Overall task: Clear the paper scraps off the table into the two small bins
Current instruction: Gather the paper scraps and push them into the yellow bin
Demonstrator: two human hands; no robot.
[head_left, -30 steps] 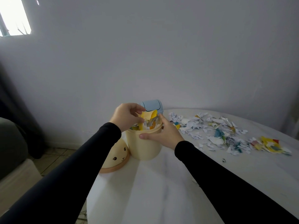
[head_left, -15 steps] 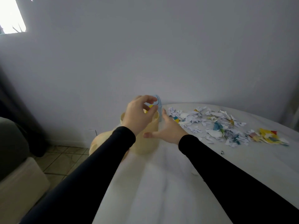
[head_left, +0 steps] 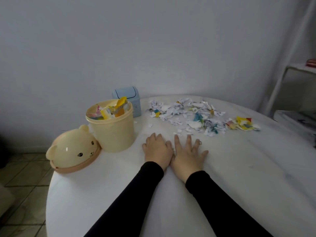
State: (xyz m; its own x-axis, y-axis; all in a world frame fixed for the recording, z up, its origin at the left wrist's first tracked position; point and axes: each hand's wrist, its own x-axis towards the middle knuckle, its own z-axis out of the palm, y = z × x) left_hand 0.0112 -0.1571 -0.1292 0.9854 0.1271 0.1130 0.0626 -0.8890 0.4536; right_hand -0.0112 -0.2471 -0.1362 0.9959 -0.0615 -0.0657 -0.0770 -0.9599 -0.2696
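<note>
A cream round bin [head_left: 113,132] stands open near the table's left edge, filled to the rim with coloured paper scraps. Behind it sits a small blue bin [head_left: 129,100] with a swing lid. A wide scatter of torn paper scraps [head_left: 196,115] lies on the white table [head_left: 239,177] toward the back right. My left hand [head_left: 157,149] and my right hand [head_left: 187,153] both lie flat on the table, side by side, palms down, just in front of the scraps and right of the cream bin. Neither hand holds anything.
The cream bin's bear-face lid [head_left: 73,151] lies tilted at the table's left edge, partly overhanging. A white shelf unit [head_left: 294,79] stands at the right against the wall. Tiled floor [head_left: 22,177] shows to the left.
Both hands left the cream bin and came down flat onto the table in front of the scraps. The view tilted down and to the right.
</note>
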